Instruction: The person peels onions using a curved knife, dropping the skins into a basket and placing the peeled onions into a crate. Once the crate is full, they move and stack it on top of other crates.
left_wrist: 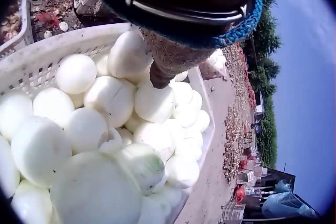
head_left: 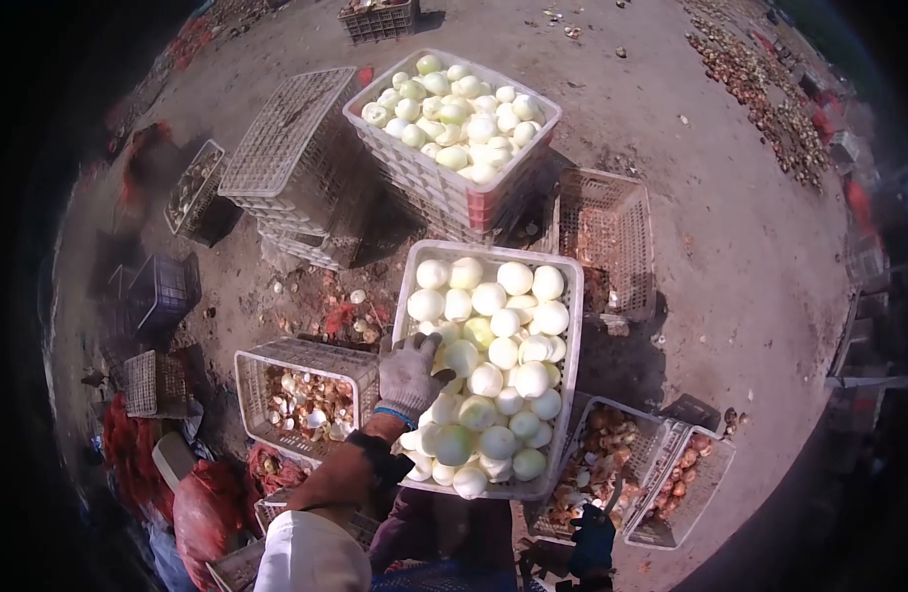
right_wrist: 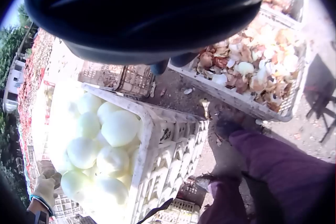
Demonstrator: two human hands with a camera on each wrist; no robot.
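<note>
Rested left hand (head_left: pixel 411 375), fingers loosely open, on peeled onions (head_left: pixel 486 380) in full crate (head_left: pixel 493 250); seemingly gripped knife (head_left: pixel 615 492) in right hand (head_left: pixel 594 543). Looked well along with peeling, unpeeled onions (head_left: pixel 683 479) left nearby.

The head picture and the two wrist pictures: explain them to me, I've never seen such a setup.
There is no machine here: a person wears one camera on the head and one on each wrist. The head picture looks down on the work; the left and right wrist pictures look out close from each arm.

In front stands a white plastic crate heaped with round, pale peeled onions. Another full crate tops the stack behind, and crates with brown onion skins stand on the bare dirt ground.

Of the hands, the left hand in a pale glove is at the crate's left edge; its grip is unclear. The right hand in a dark glove is low in view; I cannot tell what it holds.
</note>
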